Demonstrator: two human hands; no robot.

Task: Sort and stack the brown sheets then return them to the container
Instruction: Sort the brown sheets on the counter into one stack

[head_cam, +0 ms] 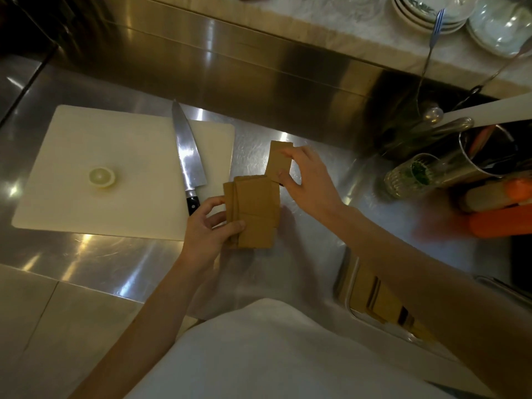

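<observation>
My left hand [205,226] grips a fanned stack of brown sheets [254,211] just above the steel counter, thumb on top at the stack's lower left. My right hand [305,180] pinches a smaller bunch of brown sheets [278,161] by its right edge, just up and right of the stack, its lower corner touching or overlapping the stack. A shallow metal container [349,286] sits at the lower right, partly hidden by my right forearm. More brown sheets [377,300] lie in it.
A white cutting board [86,203] lies to the left with half a lemon [101,177] and a chef's knife [187,156] whose handle lies near my left hand. A glass [408,177], a metal utensil pot [483,151] and orange items [501,223] crowd the right. Stacked plates [426,12] stand behind.
</observation>
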